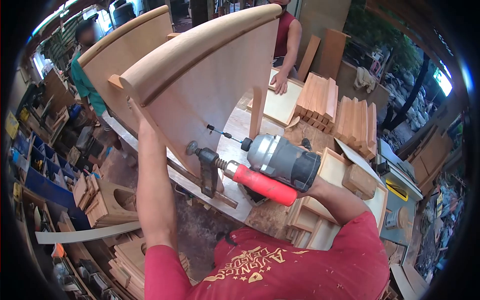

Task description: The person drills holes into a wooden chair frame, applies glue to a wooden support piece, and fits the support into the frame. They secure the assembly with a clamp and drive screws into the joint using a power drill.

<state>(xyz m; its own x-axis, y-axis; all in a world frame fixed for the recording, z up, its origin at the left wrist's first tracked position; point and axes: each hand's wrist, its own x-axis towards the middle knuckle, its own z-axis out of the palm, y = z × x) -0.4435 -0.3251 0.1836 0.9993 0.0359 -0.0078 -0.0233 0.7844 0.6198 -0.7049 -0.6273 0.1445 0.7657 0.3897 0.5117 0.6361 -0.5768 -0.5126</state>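
A curved wooden panel (215, 85) with a thick rounded top rail (200, 45) stands tilted before me. My left hand (134, 106) grips its left edge; most of the fingers are hidden behind the wood. On the right, my right hand (311, 187) holds a grey and black power drill (282, 157), which largely covers it. A long thin bit (225, 134) runs from the chuck to the panel face, where a pale dusty streak shows. Below the bit, a bar clamp (209, 167) with a red handle (265, 186) presses its round pad against the panel.
A second curved panel (130, 45) stands behind. Stacked wooden strips (317, 100), shallow frames (285, 102) and a wood block (359, 181) lie at right. One person's hand (280, 82) rests on a frame; another person (87, 75) stands at left. Blue bins (55, 185) line the left.
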